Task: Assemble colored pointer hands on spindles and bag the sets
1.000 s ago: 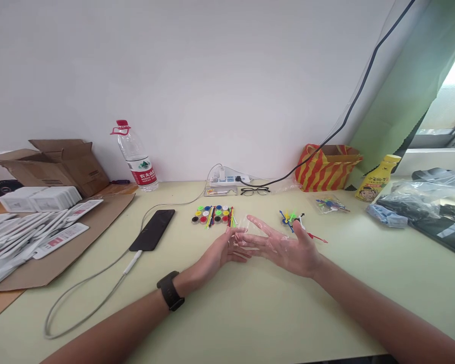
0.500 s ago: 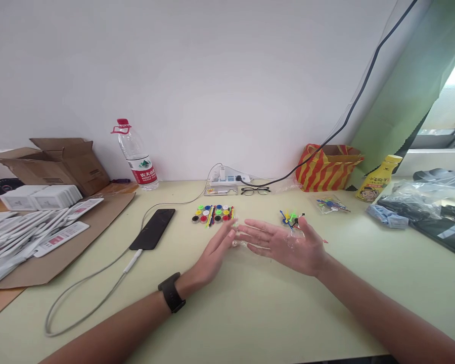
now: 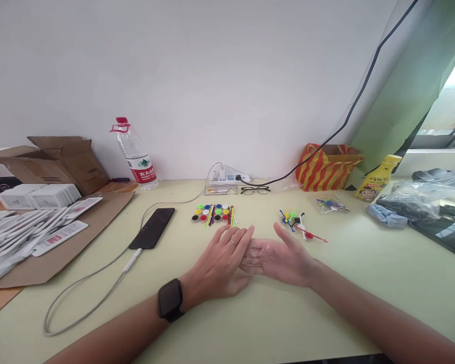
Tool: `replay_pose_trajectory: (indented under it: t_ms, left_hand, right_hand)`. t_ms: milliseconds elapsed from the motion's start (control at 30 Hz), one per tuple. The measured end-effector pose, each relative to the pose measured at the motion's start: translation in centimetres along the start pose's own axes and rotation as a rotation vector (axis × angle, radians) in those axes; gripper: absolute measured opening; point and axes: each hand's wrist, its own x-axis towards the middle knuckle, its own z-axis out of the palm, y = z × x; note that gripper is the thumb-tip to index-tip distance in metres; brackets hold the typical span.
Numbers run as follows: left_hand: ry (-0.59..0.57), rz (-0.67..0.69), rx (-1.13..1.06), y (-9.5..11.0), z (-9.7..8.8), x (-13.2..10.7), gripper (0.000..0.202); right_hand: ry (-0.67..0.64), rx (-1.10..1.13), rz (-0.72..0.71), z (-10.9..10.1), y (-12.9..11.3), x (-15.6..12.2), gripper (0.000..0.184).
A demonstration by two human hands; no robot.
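Over the fingers of your right hand [image 3: 290, 260], your left hand [image 3: 220, 264] lies palm down, fingers together; whether it grips cannot be told. Your right palm faces upward, uncurled, thumb raised. Pale green tabletop [image 3: 288, 321] runs from beneath both hands to its near edge. Thin, glossy, clear plastic film [image 3: 264, 253] lies across your right palm, partly hidden by your left fingers. Just beyond sit multicoloured plastic arrow spinners [image 3: 298, 221].

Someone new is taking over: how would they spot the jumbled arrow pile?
Find the striped bag at the back of the table. Nearer, just beyond the right hand, lies the arrow pile. Unlike the neat disc rows on its left or the clear packet behind it, it lies loose, a red arrow jutting right.
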Motion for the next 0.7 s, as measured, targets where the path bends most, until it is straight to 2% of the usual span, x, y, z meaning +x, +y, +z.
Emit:
replay_pose_trajectory:
  t_ms: [200, 267, 333, 400, 500, 533, 600, 700]
  left_hand:
    - [0.036, -0.07, -0.006, -1.2, -0.5, 0.0, 0.095]
    - [0.036, -0.098, -0.029, -1.4, -0.7, 0.0, 0.092]
    - [0.028, -0.12, -0.03, -1.4, -0.8, -0.1, 0.09]
    - [0.023, -0.155, -0.049, -1.5, -0.8, -0.2, 0.089]
    - [0.03, -0.245, -0.195, -1.6, -0.7, -0.5, 0.089]
    - [0.032, -0.279, -0.273, -1.6, -0.7, -0.6, 0.088]
    - [0.038, -0.335, -0.444, -1.7, -0.7, -0.7, 0.086]
    - [0.028, -0.392, -0.661, -1.9, -0.6, -0.8, 0.082]
  right_hand:
    - [0.216, -0.06, 0.034, -1.2, -2.8, -0.9, 0.072]
    - [0.298, -0.134, 0.009, -2.0, -3.8, -1.3, 0.068]
    - [0.434, -0.28, -0.068, -3.1, -4.6, -1.6, 0.063]
    - [0.654, -0.556, -0.181, -4.6, -5.2, -2.1, 0.054]
    - [0.984, -1.234, -0.292, -6.9, -5.6, -2.8, 0.037]
    - [1.028, -1.462, -0.287, -7.6, -5.5, -3.0, 0.032]
    - [1.028, -1.804, -0.213, -8.7, -5.2, -3.2, 0.025]
    - [0.977, -2.012, -0.043, -9.6, -4.6, -3.1, 0.017]
